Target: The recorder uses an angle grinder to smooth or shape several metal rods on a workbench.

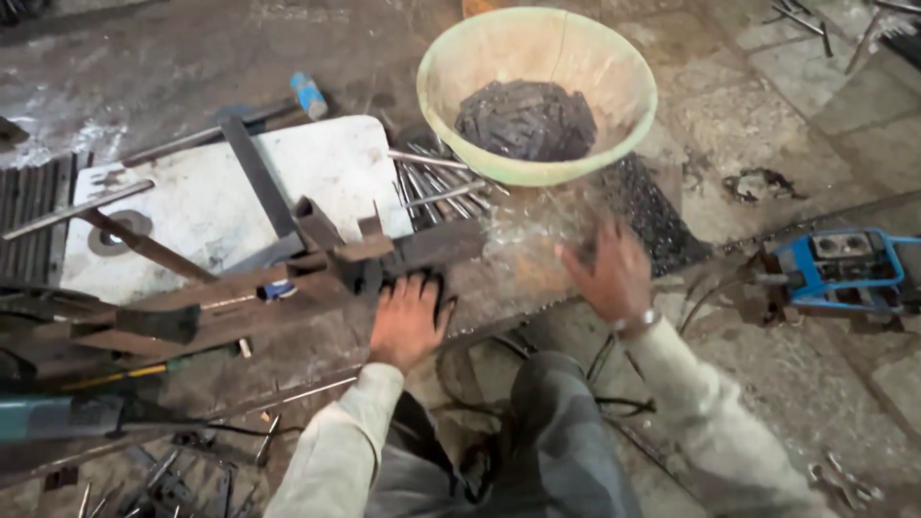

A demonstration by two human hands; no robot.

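My left hand (408, 321) rests palm down on a small dark metal piece (436, 288) at the end of a rusty welded steel frame (288, 278); its fingers are spread over it. Blurred and with its fingers apart, my right hand (614, 278) hovers over the floor just below a pale green bowl (537, 91). The bowl holds a heap of dark metal pieces (526, 120). A bundle of thin steel rods (436, 182) lies between the frame and the bowl.
A white slab (192, 206) lies under the frame at the left. A hammer with a blue grip (307, 94) lies behind it. A blue machine (839, 269) stands at the right. Dark cables (499, 355) run by my knees. Scrap bars litter the lower left.
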